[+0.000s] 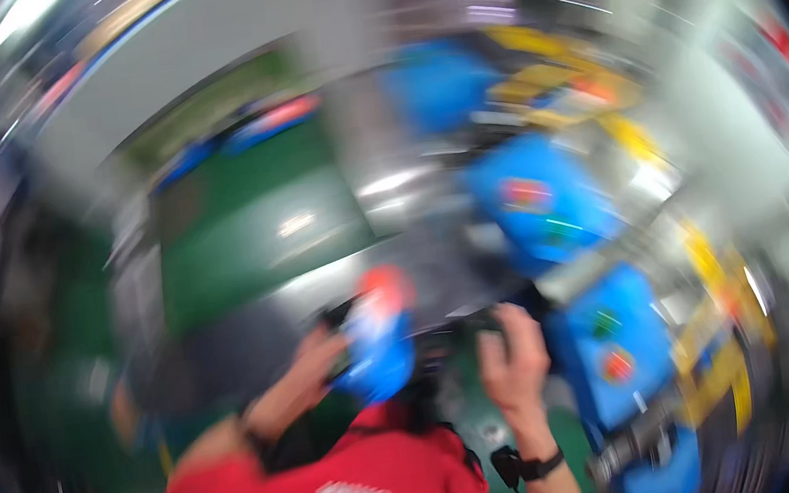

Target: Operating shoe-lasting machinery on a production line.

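Observation:
The whole head view is smeared by motion. My left hand (314,367) is in front of my body, its fingers closed against the side of a blue thing with a red-orange top (379,339). Blur hides what kind of thing that is and how exactly the fingers grip it. To the right of it my right hand (515,361) is raised, thumb and fingers apart, with nothing visible in it. A dark band with a small hanging piece circles my right wrist.
Along my right runs a row of blue machine-like blocks (620,341) with red and green round spots and yellow parts (720,372). Ahead lies a grey surface (418,268), with a green floor-like area (261,230) beyond and a pale wall or panel (185,49) behind.

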`<state>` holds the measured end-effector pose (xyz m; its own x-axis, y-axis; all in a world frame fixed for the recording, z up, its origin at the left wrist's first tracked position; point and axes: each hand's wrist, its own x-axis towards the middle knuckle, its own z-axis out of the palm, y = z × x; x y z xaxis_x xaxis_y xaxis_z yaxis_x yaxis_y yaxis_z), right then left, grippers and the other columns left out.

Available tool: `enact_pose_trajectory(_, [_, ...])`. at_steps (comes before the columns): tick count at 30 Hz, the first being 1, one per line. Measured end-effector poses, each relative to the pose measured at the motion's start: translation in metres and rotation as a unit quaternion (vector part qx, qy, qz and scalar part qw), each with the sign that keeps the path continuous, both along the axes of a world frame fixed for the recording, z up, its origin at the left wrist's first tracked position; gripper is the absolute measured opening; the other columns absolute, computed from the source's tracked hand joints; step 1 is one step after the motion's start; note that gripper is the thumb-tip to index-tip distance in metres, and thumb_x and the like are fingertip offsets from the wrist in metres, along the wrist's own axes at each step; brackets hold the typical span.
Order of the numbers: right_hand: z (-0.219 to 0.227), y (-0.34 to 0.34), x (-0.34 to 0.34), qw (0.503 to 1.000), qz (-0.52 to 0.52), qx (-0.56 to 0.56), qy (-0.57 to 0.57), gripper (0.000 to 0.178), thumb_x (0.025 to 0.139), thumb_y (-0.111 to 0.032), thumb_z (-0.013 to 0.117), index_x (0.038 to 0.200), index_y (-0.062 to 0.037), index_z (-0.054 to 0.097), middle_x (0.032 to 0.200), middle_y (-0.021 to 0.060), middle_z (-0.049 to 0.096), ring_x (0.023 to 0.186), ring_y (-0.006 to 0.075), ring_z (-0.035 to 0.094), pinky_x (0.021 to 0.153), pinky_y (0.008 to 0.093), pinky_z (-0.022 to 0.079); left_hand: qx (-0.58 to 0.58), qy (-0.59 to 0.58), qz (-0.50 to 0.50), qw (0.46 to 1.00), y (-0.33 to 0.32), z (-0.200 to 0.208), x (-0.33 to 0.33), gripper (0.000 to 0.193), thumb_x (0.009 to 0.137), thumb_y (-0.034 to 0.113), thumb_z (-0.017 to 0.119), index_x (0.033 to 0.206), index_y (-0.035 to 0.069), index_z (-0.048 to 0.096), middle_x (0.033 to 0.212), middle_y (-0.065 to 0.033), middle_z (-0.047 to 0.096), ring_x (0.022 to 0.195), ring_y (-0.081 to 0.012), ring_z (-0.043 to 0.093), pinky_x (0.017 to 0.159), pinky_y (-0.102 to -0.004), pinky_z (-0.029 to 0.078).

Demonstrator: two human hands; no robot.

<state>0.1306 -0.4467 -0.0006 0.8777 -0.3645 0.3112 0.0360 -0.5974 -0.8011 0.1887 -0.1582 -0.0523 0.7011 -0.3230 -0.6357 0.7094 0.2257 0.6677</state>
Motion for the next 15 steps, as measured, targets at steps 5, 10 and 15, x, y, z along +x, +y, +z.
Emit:
enact_pose_trajectory(5, [-0.051, 0.094, -0.002, 0.978, 0.149, 0.147, -0.018, 0.027, 0.085, -0.009, 0.064, 0.109, 0.0019, 0.065, 0.109, 0.0187, 0.067, 0.105, 0.0332, 0.064, 0.094, 0.0404, 0.049, 0.298, -0.288, 0.071, 0.907, 0.04, -0.069, 0.034, 0.073, 0.085, 0.018, 0.066, 0.141, -0.005, 0.026, 0.134, -0.0226, 0.045, 0.126, -0.0362, 0.046, 0.108, -0.0441, 0.036])
enact_pose_trajectory(10, [-0.059, 0.113, 0.015, 0.978, 0.121, 0.137, 0.097, 0.026, 0.085, -0.01, 0.068, 0.109, 0.0016, 0.066, 0.1, 0.0148, 0.071, 0.094, 0.0243, 0.07, 0.086, 0.0345, 0.053, 0.38, -0.35, 0.025, 0.856, 0.044, -0.152, 0.075, 0.092, 0.081, 0.026, 0.072, 0.146, -0.006, 0.015, 0.14, -0.03, 0.035, 0.133, -0.042, 0.038, 0.112, -0.0446, 0.032])
enact_pose_trajectory(15, [-0.073, 0.15, 0.085, 0.959, 0.038, 0.223, 0.169, 0.031, 0.094, -0.02, 0.066, 0.114, 0.0044, 0.067, 0.092, 0.0118, 0.07, 0.081, 0.0186, 0.065, 0.079, 0.0316, 0.052, 0.105, -0.291, -0.163, 0.937, 0.108, -0.163, 0.123, 0.099, 0.08, 0.045, 0.076, 0.146, -0.007, 0.024, 0.149, -0.03, 0.03, 0.136, -0.0397, 0.037, 0.111, -0.0461, 0.034])
